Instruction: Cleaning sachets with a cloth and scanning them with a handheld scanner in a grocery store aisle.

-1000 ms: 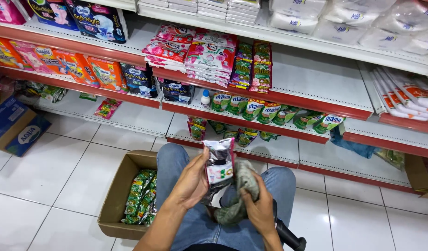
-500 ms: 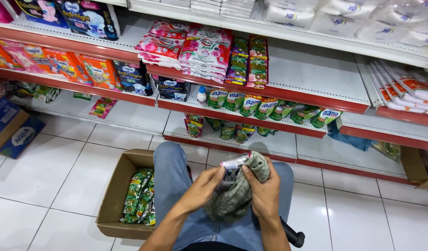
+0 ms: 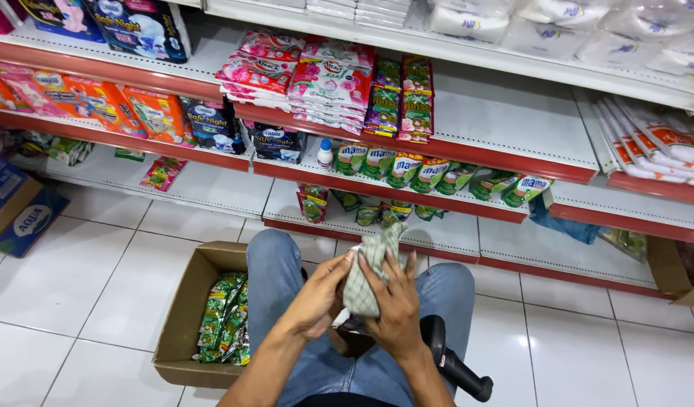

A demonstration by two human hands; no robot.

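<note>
Shop aisle, white tiled floor (image 3: 98, 301) before red-edged shelves (image 3: 513, 162).
Left hand (image 3: 317, 298) and right hand (image 3: 396, 298) both clamp a checked cloth (image 3: 366, 275) above the knees; cardboard box (image 3: 183, 316) of green sachets sits left.

A shop aisle — red-edged shelves (image 3: 513, 162) of packaged goods (image 3: 332, 79).

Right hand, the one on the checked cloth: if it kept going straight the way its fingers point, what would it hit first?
The right hand points up and away, toward the shelving. Past the checked cloth it already presses, the first thing looks like the bottom shelf edge with its green pouches, though depth is unclear.
</note>
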